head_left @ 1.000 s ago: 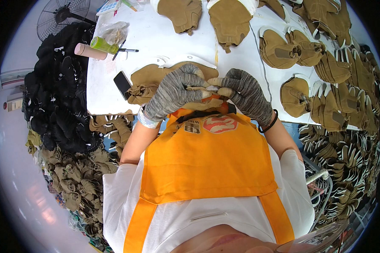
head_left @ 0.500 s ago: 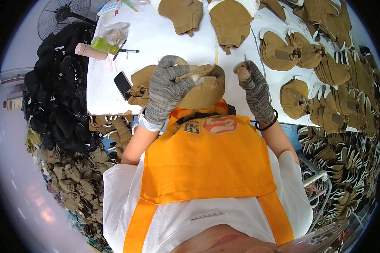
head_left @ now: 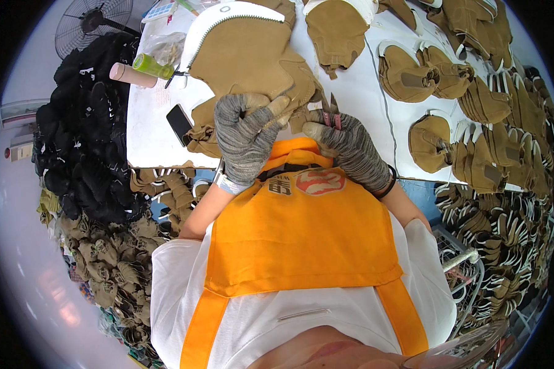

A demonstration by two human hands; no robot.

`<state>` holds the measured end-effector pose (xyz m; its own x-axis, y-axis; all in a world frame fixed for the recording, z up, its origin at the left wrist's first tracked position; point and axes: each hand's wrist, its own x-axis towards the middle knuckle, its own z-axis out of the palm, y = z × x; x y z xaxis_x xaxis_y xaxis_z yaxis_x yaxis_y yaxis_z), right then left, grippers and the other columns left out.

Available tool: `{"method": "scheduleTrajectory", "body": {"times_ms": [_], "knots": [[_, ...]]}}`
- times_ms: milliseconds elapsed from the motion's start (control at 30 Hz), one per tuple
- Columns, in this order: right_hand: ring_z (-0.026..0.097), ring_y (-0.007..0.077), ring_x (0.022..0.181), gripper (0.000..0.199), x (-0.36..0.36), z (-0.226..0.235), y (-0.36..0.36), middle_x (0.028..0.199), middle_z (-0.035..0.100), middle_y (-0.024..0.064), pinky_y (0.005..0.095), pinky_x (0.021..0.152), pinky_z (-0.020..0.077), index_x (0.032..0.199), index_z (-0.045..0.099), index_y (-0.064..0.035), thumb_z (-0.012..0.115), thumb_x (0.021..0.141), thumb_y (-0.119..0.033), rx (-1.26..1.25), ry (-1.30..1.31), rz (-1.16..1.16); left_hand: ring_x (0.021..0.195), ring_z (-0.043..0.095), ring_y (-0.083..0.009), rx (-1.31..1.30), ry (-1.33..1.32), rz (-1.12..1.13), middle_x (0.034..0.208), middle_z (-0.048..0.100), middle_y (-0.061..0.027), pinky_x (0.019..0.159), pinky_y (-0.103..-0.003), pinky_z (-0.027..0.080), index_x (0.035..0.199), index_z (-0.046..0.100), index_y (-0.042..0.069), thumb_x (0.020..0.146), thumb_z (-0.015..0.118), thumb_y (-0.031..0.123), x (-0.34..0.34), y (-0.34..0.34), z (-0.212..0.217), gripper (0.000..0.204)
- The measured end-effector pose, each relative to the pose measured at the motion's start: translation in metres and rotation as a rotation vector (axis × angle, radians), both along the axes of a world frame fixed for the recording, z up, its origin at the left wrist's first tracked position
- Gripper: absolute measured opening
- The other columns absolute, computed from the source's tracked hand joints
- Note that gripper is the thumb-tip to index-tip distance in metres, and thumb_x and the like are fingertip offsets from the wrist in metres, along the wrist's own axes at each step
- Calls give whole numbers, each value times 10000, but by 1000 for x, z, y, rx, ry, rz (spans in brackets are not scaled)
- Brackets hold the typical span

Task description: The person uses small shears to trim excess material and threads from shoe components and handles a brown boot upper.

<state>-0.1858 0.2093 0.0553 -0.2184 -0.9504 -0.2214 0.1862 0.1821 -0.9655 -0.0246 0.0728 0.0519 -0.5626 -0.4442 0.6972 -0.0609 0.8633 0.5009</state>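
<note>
A brown shoe upper (head_left: 243, 58) lies spread out in front of me, its white lining edge (head_left: 228, 17) with toothed trim curving around the far side. My left hand (head_left: 243, 135), in a grey knitted glove with bare fingertips, pinches its near end. My right hand (head_left: 351, 144), gloved alike, is closed around small thread snips (head_left: 332, 114), with pointed blades up and a reddish part between the fingers. Its fingertips are beside the upper's near end; whether they touch it I cannot tell. Another folded brown upper (head_left: 204, 132) lies left of my left hand, partly covered.
A phone (head_left: 179, 125), a green tube (head_left: 152, 66) and a pink cylinder (head_left: 132, 75) lie on the white table (head_left: 151, 126) at left. Brown uppers (head_left: 406, 74) cover its right side. A black heap (head_left: 83, 135) and a fan (head_left: 92, 21) stand further left.
The upper has been turned and laid out away from me, its white edge now at the far side. My right hand with the snips has moved left, close to my left hand.
</note>
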Motion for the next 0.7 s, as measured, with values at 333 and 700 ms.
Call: {"method": "scheduleTrajectory", "body": {"times_ms": [333, 700], "knots": [[533, 77, 734, 257, 7, -7, -2, 807, 583, -3, 220, 661, 454, 1091, 628, -9, 644, 882, -159, -81, -21, -124, 896, 577, -149, 861, 142, -99, 1071, 571, -70, 752, -260, 494, 1125, 631, 28, 912, 631, 274, -7, -8, -21, 325], [251, 7, 458, 159, -24, -41, -8, 574, 286, -117, 183, 449, 248, 1027, 562, -25, 520, 948, -157, -262, -999, -137, 1288, 394, -296, 2006, 204, 374, 1358, 470, -152, 1093, -423, 320, 1396, 377, 47, 858, 573, 591, 18, -8, -77, 790]]}}
